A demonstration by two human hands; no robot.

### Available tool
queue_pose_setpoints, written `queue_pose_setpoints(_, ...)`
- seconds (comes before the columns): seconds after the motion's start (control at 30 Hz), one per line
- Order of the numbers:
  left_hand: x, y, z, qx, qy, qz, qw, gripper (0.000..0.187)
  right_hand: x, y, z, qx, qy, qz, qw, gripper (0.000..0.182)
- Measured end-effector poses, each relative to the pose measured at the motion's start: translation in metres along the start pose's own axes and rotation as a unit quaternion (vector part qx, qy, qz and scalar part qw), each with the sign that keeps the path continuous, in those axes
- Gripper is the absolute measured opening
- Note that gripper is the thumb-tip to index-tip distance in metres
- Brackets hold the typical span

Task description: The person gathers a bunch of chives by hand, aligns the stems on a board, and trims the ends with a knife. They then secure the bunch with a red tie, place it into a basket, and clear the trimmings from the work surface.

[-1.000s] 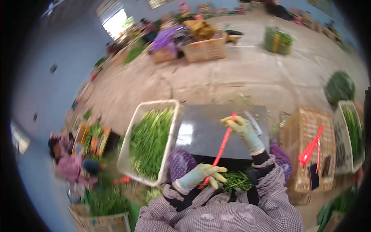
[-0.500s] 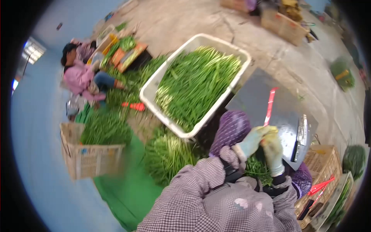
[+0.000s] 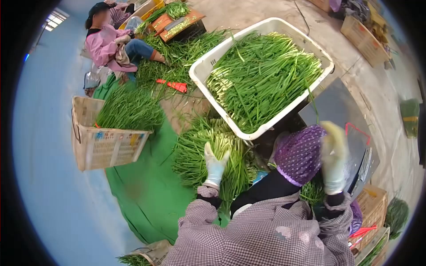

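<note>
The grip of the left hand [image 3: 215, 167] is open, thumb and fingers spread on the heap of green stalks [image 3: 235, 153], not closed round any. That wide spread suits a loose mass, probably letting many stalks be gathered without crushing them. The right hand [image 3: 335, 155] is blurred beside the purple-covered knee [image 3: 298, 155]; I cannot tell how far its grip is open, or whether it has hold of anything. Just beyond that grip a red strip [image 3: 357, 128] shows over the dark desk [image 3: 339, 99], seemingly placed for easy reach. Ahead and to the right of the left grip, the white crate [image 3: 262, 131] holds more stalks, many pale ends lined up, likely so they pack neatly. Left of this grip lies a green sheet [image 3: 146, 195], perhaps keeping produce off the floor
</note>
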State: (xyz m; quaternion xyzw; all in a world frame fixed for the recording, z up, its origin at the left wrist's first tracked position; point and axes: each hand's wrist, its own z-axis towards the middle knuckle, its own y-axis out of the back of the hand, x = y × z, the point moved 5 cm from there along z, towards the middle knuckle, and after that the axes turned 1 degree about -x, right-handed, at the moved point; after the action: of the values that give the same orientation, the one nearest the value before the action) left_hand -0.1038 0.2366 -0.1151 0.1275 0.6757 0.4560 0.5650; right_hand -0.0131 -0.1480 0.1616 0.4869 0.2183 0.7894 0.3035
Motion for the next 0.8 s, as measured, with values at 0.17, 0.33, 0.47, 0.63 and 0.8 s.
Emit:
queue_pose_setpoints(0.17, 0.041, -0.04, 0.002, 0.112, 0.037, 0.093, 0.989, 0.137, 0.065, -0.205, -0.075, 0.509, 0.075, 0.045, 0.856, 0.036)
queue_pose_setpoints(0.33, 0.06, -0.061, 0.025, 0.109, 0.131, 0.071, 0.983, 0.116, -0.01, -0.339, -0.137, 0.511, -0.137, -0.107, 0.842, 0.074)
queue_pose_setpoints(0.47, 0.118, -0.061, 0.029, 0.088, 0.159, -0.243, 0.953, 0.066, -0.063, -0.376, -0.158, 0.454, -0.221, -0.079, 0.86, 0.099)
queue_pose_setpoints(0.63, 0.116, -0.046, 0.019, 0.105, 0.22, -0.32, 0.915, 0.066, -0.06, -0.391, -0.162, 0.425, -0.299, 0.024, 0.854, 0.11)
queue_pose_setpoints(0.8, 0.069, -0.042, -0.001, 0.041, 0.117, -0.333, 0.935, 0.079, -0.045, -0.398, -0.157, 0.33, -0.342, 0.238, 0.847, 0.101)
